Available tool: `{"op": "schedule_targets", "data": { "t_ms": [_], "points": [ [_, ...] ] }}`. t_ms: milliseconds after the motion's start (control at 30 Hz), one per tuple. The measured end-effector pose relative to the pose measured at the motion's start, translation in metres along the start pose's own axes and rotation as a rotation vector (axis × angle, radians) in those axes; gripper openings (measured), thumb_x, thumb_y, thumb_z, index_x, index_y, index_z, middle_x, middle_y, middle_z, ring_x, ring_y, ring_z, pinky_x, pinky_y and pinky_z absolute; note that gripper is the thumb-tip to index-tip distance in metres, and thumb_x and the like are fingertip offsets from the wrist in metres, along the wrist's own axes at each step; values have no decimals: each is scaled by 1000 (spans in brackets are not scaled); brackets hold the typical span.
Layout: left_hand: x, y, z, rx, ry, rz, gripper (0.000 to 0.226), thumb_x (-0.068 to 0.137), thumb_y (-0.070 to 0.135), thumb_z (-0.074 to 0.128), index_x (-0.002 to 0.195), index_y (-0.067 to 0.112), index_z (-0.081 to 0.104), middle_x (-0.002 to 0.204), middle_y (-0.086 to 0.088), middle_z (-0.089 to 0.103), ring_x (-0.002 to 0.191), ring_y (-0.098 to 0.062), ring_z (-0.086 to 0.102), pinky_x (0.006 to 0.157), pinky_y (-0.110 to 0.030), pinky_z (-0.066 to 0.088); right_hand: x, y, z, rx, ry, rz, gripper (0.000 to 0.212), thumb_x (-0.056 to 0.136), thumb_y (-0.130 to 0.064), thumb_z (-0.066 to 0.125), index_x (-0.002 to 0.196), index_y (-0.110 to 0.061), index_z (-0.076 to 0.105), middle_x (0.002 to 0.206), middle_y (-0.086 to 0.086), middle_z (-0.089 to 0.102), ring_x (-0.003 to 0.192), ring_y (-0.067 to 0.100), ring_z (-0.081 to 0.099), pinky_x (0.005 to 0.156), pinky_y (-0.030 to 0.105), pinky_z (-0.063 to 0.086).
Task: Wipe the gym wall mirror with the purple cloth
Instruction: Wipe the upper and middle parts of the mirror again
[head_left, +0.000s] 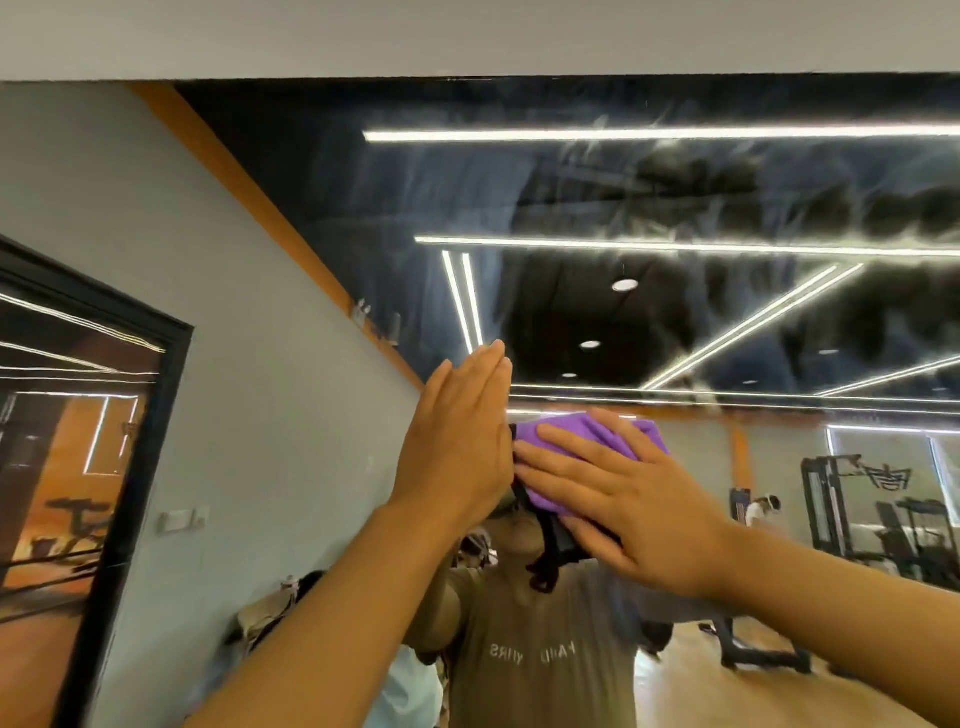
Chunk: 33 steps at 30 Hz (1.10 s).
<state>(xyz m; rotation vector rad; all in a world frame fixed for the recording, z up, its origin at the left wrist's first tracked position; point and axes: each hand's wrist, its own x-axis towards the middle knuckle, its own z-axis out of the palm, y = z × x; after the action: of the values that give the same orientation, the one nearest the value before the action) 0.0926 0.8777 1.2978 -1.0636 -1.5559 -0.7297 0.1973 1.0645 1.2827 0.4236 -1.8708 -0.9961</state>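
Note:
The wall mirror (649, 208) fills most of the view, its upper part covered with hazy wipe streaks. A purple cloth (576, 436) lies flat against the glass at centre. My right hand (628, 499) presses on it with straight, spread fingers and covers its lower right part. My left hand (457, 441) is raised beside the cloth on its left, fingers straight and together, edge-on near the glass. Whether it touches the mirror is unclear.
The mirror's top edge meets a grey wall strip (467, 36). In the reflection are my torso, a grey wall with an orange band (249, 192), a black-framed doorway (104, 467) at left and gym machines (872, 519) at right.

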Motion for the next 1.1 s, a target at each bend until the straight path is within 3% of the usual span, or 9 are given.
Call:
{"op": "schedule_targets", "data": {
  "t_ms": [100,233,267,367,500,600,733,867,1100],
  "points": [
    [4,2,0,38,33,7,53,106,31,38,155,18,24,163,1,20,150,-16,17,115,-22,-7,-7,11,-8,23,-63,-132,51,104,-38,36,153,-28,39,161,-8,32,153,11,18,126,40,-1],
    [8,4,1,164,34,70,56,92,18,68,144,12,48,149,-11,45,139,-31,41,115,-41,23,10,41,-13,18,-46,-126,53,101,-38,40,153,-27,39,161,-8,31,152,10,20,125,44,3],
    [10,4,1,226,29,88,61,89,17,69,146,14,46,152,-10,42,142,-31,37,116,-45,22,16,51,-15,27,-6,-40,54,100,-39,40,152,-27,40,160,-7,32,152,11,21,125,46,5],
    [13,7,-2,299,-36,160,64,96,16,54,155,20,28,163,-2,20,151,-21,13,117,-40,-9,30,80,-26,34,107,275,56,99,-43,34,153,-28,39,160,-7,32,151,10,22,123,53,12],
    [13,14,-2,264,15,128,51,96,17,56,146,16,46,154,-5,41,145,-25,33,117,-38,-2,32,77,-21,3,172,437,57,101,-43,28,154,-27,37,161,-6,31,152,13,20,125,46,3],
    [11,21,5,234,47,91,50,99,28,54,147,18,45,155,-3,39,144,-21,33,118,-36,-1,8,43,-13,30,170,381,54,101,-40,33,153,-25,39,160,-3,34,152,15,21,125,48,4],
    [10,23,11,222,51,69,50,97,33,55,143,16,48,150,-5,45,138,-24,42,114,-36,7,-65,-5,-5,10,4,133,54,103,-40,35,155,-28,34,162,-6,29,153,14,18,123,49,9],
    [11,21,7,221,31,44,51,95,37,54,142,18,49,149,-5,47,136,-25,45,114,-38,10,-92,6,-14,41,-119,-69,53,103,-40,37,155,-30,35,161,-10,32,152,11,19,124,43,8],
    [12,35,11,173,60,-65,53,98,39,54,147,22,42,157,2,34,144,-20,33,116,-32,3,-46,96,-32,1,60,264,55,101,-40,32,155,-26,36,161,-7,29,151,11,21,124,42,4]
  ]
}}
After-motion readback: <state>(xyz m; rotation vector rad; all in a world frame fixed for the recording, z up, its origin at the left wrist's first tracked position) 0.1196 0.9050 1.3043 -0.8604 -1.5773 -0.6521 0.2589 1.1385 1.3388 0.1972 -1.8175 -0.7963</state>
